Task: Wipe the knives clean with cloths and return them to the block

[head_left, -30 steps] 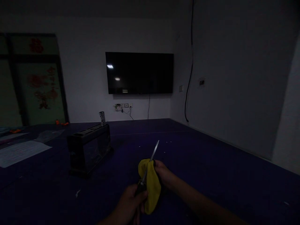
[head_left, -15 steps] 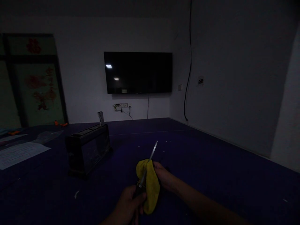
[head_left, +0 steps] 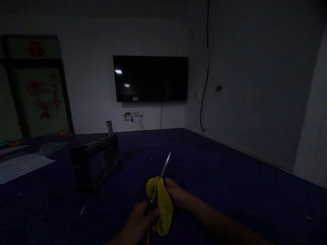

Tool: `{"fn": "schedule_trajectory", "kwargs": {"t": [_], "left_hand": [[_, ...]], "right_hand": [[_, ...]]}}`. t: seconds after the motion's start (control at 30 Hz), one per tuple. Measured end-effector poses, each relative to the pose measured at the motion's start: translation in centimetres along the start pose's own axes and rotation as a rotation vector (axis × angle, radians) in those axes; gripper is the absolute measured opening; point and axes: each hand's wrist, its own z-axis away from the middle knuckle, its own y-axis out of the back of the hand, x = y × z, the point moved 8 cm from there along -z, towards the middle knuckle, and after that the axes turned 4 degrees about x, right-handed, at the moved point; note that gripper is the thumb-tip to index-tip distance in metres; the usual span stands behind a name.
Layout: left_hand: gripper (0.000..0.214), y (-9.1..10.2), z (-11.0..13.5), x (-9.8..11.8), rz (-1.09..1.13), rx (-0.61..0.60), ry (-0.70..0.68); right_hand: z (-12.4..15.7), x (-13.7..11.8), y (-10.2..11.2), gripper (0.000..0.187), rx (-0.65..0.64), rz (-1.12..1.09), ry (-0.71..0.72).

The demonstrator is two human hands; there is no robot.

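The room is dim. My left hand (head_left: 140, 224) is closed round the dark handle of a thin knife (head_left: 163, 166), whose blade points up and away over the blue table (head_left: 230, 183). A yellow cloth (head_left: 160, 204) is folded round the lower part of the blade. My right hand (head_left: 175, 192) pinches this cloth against the blade from the right.
A dark knife block (head_left: 95, 161) with one handle sticking up stands at the left middle of the table. Papers (head_left: 22, 165) lie at the far left. A black wall screen (head_left: 150, 78) hangs ahead, with sockets and cables below it.
The cloth and my right hand have slid a little down the blade toward the handle, baring more of the blade. The view has shifted slightly.
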Motion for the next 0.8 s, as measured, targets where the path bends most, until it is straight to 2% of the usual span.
{"fn": "schedule_trajectory", "kwargs": {"t": [0.43, 0.7, 0.8], "left_hand": [[0.061, -0.1, 0.2, 0.4, 0.000, -0.039, -0.034], [0.058, 0.1, -0.1, -0.2, -0.013, -0.031, 0.000], [0.058, 0.1, 0.0, -0.2, -0.006, -0.018, 0.013]], "right_hand": [[-0.7, 0.0, 1.0, 0.033, -0.022, -0.003, 0.000], [-1.6, -0.8, 3.5, 0.030, 0.118, -0.025, 0.055], [-1.6, -0.5, 3.8, 0.034, 0.159, -0.031, 0.058]]}}
